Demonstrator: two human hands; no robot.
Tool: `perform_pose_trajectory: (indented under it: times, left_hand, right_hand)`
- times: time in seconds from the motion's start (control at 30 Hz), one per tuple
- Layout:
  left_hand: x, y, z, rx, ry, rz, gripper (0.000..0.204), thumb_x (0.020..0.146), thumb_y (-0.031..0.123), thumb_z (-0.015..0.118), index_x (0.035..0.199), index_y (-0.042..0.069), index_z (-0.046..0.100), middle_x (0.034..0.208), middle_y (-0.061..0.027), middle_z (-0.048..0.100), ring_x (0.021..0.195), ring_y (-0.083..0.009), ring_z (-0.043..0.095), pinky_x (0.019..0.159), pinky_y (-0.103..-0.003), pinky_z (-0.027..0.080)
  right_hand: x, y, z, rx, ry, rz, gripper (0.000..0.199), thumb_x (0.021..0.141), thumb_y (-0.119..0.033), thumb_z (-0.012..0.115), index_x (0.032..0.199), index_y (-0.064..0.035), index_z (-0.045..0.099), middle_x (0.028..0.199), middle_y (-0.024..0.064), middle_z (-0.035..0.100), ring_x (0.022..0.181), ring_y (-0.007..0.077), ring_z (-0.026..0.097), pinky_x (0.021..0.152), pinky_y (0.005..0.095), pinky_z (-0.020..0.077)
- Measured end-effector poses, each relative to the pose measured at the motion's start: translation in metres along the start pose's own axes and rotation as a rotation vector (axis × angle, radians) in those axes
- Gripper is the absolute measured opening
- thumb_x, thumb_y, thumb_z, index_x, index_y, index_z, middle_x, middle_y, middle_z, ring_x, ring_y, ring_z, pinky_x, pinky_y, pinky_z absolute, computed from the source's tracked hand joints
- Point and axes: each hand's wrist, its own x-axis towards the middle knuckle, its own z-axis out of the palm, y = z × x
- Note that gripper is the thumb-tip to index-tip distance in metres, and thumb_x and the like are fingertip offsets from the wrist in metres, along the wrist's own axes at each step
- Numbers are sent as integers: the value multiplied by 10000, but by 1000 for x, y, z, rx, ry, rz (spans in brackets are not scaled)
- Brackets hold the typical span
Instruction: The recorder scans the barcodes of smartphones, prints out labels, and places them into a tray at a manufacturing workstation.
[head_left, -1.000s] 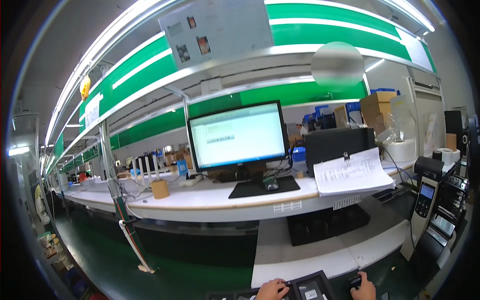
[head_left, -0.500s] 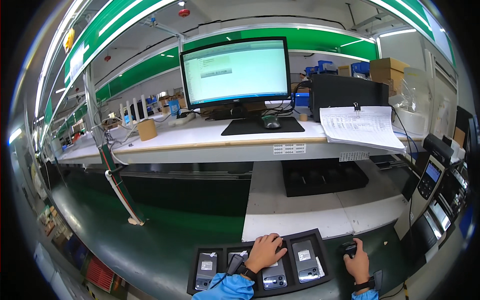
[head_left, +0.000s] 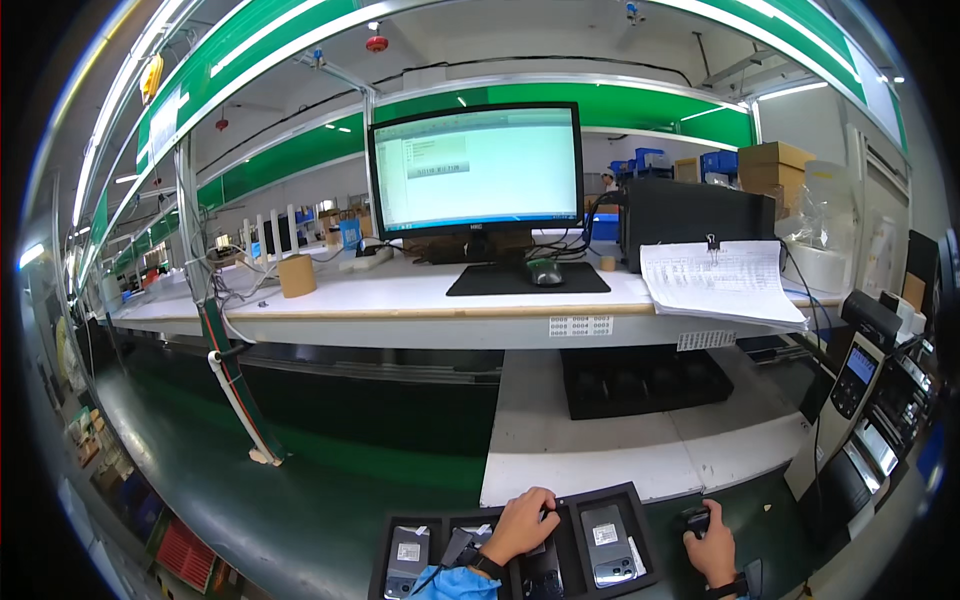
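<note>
A black foam tray [head_left: 640,500] lies at the near edge of the bench, with phones sitting back-up in its compartments. My left hand [head_left: 520,528] is over the third compartment, its fingers curled around the far end of a dark phone [head_left: 543,575]; the hand hides that phone's upper part. To the right, another phone [head_left: 608,545] with a white label rests in its slot. The leftmost phone [head_left: 408,555] also carries a label, and my wrist partly covers the one beside it. Right of the tray, my right hand [head_left: 714,552] grips a small black barcode scanner [head_left: 691,521].
Beyond the tray, a second black tray [head_left: 645,385] sits under the raised shelf [head_left: 400,328]. On the shelf are a monitor [head_left: 478,170], a mouse [head_left: 545,272] and clipped papers [head_left: 715,280]. A label printer [head_left: 850,385] stands at right; a post [head_left: 235,390] rises at left.
The view has tipped upward, so everything sits lower. The phone under my left hand looks darker and shows less of its label. The pop-up box on the monitor has changed.
</note>
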Motion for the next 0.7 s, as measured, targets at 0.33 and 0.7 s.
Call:
perform_pose_trajectory:
  times: [0.33, 0.7]
  left_hand:
    - [8, 9, -8, -168, 19, -69, 362, 825, 143, 617, 1156, 2, 577, 1133, -202, 665, 1080, -382, 630, 952, -430, 489]
    - [-1, 5, -19, -126, 63, -47, 397, 806, 166, 651, 1166, 10, 591, 1095, -183, 658, 1050, -359, 640, 923, -412, 505]
  right_hand:
    - [6, -3, 0, 45, 9, 19, 653, 763, -156, 663, 1376, -178, 440, 934, 251, 690, 888, 474, 660, 814, 536, 519]
    - [9, 4, 21, 88, 209, -262, 549, 777, -101, 656, 1304, -94, 504, 870, 178, 685, 790, 382, 678, 745, 463, 542]
